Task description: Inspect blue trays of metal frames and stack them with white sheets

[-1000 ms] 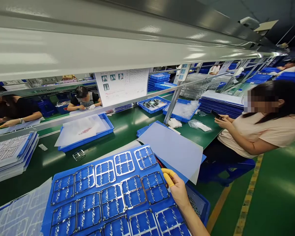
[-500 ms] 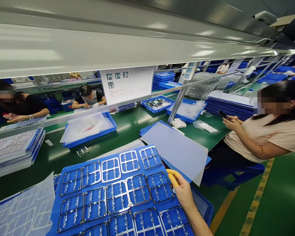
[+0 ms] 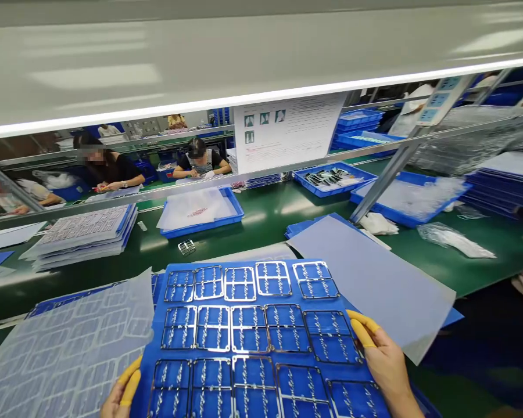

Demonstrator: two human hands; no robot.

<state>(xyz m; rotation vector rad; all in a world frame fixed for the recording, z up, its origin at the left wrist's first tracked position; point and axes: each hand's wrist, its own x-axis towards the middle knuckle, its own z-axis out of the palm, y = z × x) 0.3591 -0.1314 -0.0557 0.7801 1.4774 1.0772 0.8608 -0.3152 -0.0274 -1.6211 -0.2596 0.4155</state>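
Observation:
My two hands hold a flat blue sheet (image 3: 156, 337) by its left and right edges. Rows of shiny metal frames (image 3: 249, 329) with script-like cutouts lie on it. My left hand (image 3: 119, 395), with yellow finger covers, is closed on the left edge and partly cut off by the picture's bottom. My right hand (image 3: 386, 360), also in yellow finger covers, grips the right edge; its thumb is hidden beneath the sheet. To the left, a translucent sheet (image 3: 65, 354) covers similar frames. A pale sheet (image 3: 370, 278) lies on blue sheets at the right.
One loose metal frame (image 3: 186, 247) lies on the green table (image 3: 265, 212). Behind are a blue tray (image 3: 200, 227) with paper, a tray of dark parts (image 3: 331, 177) and a stack of sheets (image 3: 87, 229). A slanted metal post (image 3: 383, 180) rises at right. Co-workers sit opposite.
My view has turned left and the blue sheet now sits lower and more level. My left hand has come into view at its left edge; my right hand keeps its grip.

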